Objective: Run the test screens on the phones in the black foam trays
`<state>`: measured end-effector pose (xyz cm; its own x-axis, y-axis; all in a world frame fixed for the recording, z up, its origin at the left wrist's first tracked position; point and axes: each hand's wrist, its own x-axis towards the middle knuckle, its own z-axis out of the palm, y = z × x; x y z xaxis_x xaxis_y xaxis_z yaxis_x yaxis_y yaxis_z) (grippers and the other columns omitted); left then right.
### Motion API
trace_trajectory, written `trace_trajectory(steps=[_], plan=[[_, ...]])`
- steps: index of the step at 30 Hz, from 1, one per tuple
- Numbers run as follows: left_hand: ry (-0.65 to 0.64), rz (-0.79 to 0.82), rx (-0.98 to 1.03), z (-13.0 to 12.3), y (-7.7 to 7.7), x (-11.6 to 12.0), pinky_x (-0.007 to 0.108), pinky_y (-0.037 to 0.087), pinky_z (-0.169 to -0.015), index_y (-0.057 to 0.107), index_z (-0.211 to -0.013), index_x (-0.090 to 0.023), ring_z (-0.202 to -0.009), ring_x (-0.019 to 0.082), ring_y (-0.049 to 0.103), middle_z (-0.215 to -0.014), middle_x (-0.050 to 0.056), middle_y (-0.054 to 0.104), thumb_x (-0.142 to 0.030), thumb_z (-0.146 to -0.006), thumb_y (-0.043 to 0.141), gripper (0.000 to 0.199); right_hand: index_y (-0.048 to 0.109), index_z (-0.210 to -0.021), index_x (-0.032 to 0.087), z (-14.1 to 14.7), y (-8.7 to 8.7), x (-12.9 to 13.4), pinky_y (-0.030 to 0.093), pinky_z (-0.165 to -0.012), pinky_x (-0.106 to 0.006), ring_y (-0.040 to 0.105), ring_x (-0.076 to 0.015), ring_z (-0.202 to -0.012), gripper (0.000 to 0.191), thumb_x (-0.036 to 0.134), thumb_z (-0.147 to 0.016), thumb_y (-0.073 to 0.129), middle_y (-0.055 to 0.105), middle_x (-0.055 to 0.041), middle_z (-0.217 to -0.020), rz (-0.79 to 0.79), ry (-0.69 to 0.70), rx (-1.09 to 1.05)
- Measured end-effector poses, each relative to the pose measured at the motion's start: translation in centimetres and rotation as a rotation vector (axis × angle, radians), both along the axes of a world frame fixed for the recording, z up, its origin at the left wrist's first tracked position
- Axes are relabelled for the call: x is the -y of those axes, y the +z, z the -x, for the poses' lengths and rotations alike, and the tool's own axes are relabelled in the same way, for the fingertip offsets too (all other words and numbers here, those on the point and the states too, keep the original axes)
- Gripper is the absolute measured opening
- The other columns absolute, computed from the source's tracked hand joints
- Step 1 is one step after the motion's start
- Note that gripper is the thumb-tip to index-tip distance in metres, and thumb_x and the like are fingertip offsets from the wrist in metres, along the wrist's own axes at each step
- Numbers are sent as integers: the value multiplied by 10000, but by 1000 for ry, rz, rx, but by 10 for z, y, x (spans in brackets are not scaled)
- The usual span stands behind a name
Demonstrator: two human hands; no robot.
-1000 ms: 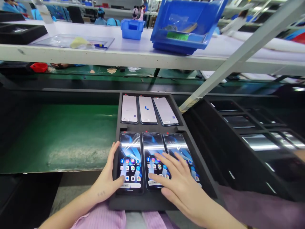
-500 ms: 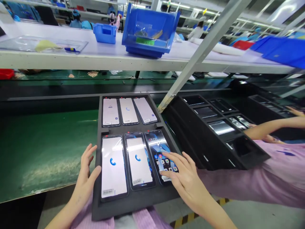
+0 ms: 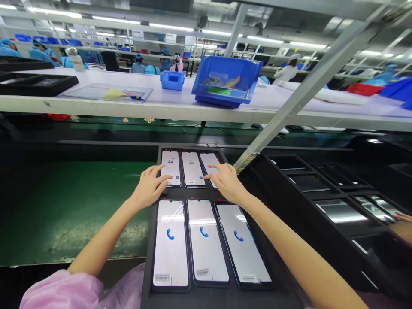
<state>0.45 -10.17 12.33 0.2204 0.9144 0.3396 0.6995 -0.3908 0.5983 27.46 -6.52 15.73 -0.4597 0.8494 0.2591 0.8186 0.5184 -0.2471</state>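
A black foam tray lies before me with two rows of three smartphones in its slots. My left hand reaches over the tray's left edge, fingers apart, fingertips at the back-left phone. That phone and the back-middle phone show pale screens with a small picture. My right hand, fingers spread, is over the back-right phone and covers part of it. White screens with a blue handset icon show on the front-left phone, front-middle phone and front-right phone.
Right of a slanting metal post stand more black trays with dark phones; a co-worker's hand is at their edge. A shelf ahead carries blue bins. Green work surface lies to the left.
My right hand has gone from the front-right phone to the back row. My left hand has moved from the tray's side onto the back-left phone. The front-right screen now shows the handset icon.
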Motion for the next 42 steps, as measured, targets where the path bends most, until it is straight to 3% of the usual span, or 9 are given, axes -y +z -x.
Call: trace_trajectory(steps=[5,10,13,20,26,30,35,39,42], plan=[[-140,-29,-326,-11,14,-15,546,154,-1043,656,-1076,-301,-1286,334,278,-1411,51,382,-380,-885,395,332,721,-848,261,3,-14,-21,280,-1008,-458,465,-219,-1101,533,226,-895,192,569,-53,-1121,-26,-85,-25],[-142,-1,-540,-17,16,-20,561,194,-1023,641,-1101,-315,-1307,337,257,-1449,66,317,-410,-926,296,398,723,-813,309,3,-21,-19,264,-1018,-436,447,-205,-1129,470,242,-889,264,572,-29,-1133,-4,-47,-14],[-115,29,-535,-15,15,-19,551,180,-1038,577,-1192,-316,-1325,326,230,-1464,82,281,-395,-935,266,411,723,-783,319,-1,-20,-19,238,-1035,-419,443,-193,-1135,442,239,-877,299,567,-16,-1152,-9,-66,-26],[-94,-28,-407,-11,6,-20,552,198,-1030,589,-1178,-268,-1319,327,222,-1432,97,319,-390,-936,210,466,729,-757,236,-35,-21,-16,297,-956,-461,483,-234,-1029,496,201,-866,247,586,-80,-1072,-87,-385,-98],[-79,-100,-333,-9,5,-14,552,226,-999,638,-1104,-230,-1287,331,268,-1381,118,391,-379,-935,188,504,718,-678,233,-40,-24,-14,331,-921,-468,498,-256,-1013,438,213,-836,311,604,-85,-1023,-72,-408,-80],[-208,-152,-255,0,6,32,521,245,-983,652,-1059,-252,-1269,302,295,-1348,94,434,-377,-941,183,500,722,-752,225,-45,-13,18,356,-905,-446,499,-252,-1008,478,231,-865,258,596,-83,-1051,-98,-388,-115],[-539,-102,-241,6,11,102,466,268,-953,622,-1087,-297,-1237,294,341,-1317,71,485,-506,-921,187,510,714,-841,273,-45,-2,97,352,-916,-429,505,-224,-1023,445,264,-904,274,585,-50,-1055,-110,-113,-57],[-639,-63,-292,-3,13,118,481,242,-966,600,-1123,-305,-1220,330,363,-1325,69,490,-643,-863,170,606,694,-928,296,-40,0,146,315,-972,-434,514,-190,-1016,398,202,-892,309,572,-41,-1031,-41,92,9],[-669,-69,-378,-8,13,114,496,202,-986,620,-1079,-281,-1223,342,359,-1331,71,489,-639,-860,235,570,680,-969,320,-38,-1,160,343,-963,-439,502,-189,-1032,386,201,-891,321,566,-35,-1038,19,128,52]])
